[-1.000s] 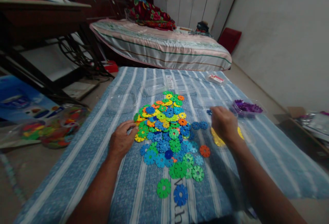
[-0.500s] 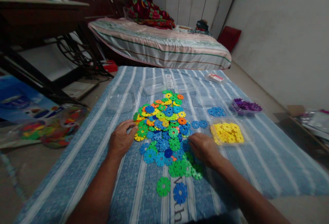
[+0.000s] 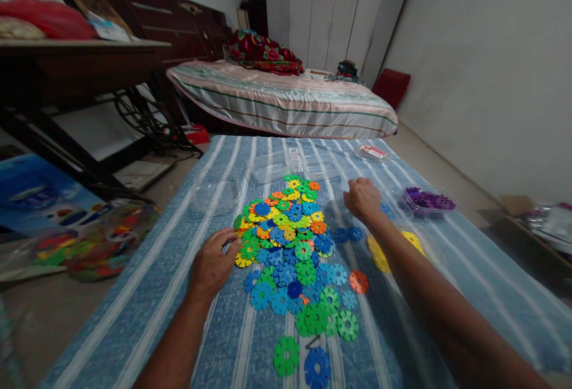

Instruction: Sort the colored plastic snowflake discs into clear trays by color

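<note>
- I have the left hand (image 3: 212, 261) at the left edge of the pile of flower-shaped discs (image 3: 286, 273), fingers bent, a small gap between thumb and forefinger; I cannot tell whether the tips pinch a disc.
- My right hand (image 3: 364, 198) is curled narrow, right of the pile's far part; I cannot tell whether anything is inside it.
- The pile, mixed green, blue, yellow and orange, lies mid-table on the striped cloth (image 3: 143, 293).
- Right of it I see a blue pair (image 3: 348, 234) and a single orange disc (image 3: 358, 282).
- My right forearm partly covers the yellow discs (image 3: 411, 240).
- Purple discs (image 3: 429, 198) fill a clear box (image 3: 440, 213) farther right.
- A lone green disc (image 3: 286, 355) lies nearest me, beside a blue one (image 3: 317, 367).
</note>
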`<action>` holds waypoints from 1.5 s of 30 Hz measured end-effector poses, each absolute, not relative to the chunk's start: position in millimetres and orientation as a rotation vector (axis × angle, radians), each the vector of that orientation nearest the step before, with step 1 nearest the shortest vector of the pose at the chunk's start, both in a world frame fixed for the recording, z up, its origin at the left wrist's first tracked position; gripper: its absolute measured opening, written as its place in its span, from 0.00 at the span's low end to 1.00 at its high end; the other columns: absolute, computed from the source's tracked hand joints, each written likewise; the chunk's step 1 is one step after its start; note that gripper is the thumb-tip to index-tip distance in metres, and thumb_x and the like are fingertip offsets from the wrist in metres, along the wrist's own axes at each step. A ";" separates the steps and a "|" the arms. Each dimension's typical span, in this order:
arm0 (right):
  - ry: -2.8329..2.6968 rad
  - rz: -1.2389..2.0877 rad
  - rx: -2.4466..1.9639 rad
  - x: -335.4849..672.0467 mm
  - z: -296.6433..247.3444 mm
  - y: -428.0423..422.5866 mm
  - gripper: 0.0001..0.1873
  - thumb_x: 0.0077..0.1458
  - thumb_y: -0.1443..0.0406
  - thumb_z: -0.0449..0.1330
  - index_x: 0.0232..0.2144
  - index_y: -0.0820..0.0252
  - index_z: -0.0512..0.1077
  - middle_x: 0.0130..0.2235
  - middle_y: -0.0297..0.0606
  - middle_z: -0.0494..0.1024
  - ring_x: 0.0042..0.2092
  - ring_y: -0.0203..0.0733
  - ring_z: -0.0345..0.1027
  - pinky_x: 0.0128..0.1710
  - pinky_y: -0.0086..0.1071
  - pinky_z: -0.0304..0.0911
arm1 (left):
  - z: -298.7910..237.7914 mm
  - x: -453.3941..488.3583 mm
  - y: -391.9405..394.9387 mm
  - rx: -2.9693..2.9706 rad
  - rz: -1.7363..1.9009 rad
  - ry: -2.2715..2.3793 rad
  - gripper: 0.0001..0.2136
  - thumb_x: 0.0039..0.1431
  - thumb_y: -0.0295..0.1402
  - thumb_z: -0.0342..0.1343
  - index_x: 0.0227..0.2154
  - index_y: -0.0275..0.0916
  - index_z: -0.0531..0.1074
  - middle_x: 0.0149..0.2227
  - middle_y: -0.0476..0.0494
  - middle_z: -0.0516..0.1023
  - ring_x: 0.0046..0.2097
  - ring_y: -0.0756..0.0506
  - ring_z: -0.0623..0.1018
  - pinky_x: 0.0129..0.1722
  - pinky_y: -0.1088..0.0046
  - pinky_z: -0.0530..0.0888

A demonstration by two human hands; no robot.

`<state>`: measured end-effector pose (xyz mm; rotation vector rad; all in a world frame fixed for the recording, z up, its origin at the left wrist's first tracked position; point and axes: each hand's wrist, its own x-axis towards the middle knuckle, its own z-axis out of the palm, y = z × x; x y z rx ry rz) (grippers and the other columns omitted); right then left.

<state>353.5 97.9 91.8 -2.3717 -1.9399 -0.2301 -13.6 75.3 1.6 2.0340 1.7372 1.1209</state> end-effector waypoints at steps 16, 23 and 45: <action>-2.149 -0.066 -2.350 329.3 91.1 108.7 0.18 0.66 0.64 0.49 0.42 0.67 0.78 0.46 0.57 0.80 0.50 0.52 0.73 0.46 0.39 0.59 | 1.4 -14.6 73.4 2.028 1.159 1.735 0.12 0.54 0.42 0.53 0.30 0.43 0.77 0.45 0.40 0.82 0.48 0.39 0.80 0.55 0.60 0.76; -2.126 -0.193 -2.040 302.9 88.5 63.3 0.13 0.64 0.64 0.53 0.46 0.63 0.73 0.46 0.49 0.77 0.49 0.49 0.69 0.47 0.37 0.57 | 0.7 -15.5 74.3 2.030 1.136 1.732 0.11 0.54 0.43 0.54 0.31 0.43 0.77 0.45 0.41 0.82 0.50 0.40 0.80 0.56 0.59 0.75; -1.953 0.055 -1.652 327.3 -13.2 39.3 0.11 0.64 0.59 0.57 0.35 0.58 0.77 0.41 0.41 0.79 0.45 0.45 0.68 0.48 0.38 0.55 | 4.9 -8.4 71.5 2.034 1.097 1.812 0.15 0.55 0.44 0.53 0.31 0.39 0.78 0.45 0.40 0.82 0.49 0.41 0.80 0.56 0.60 0.74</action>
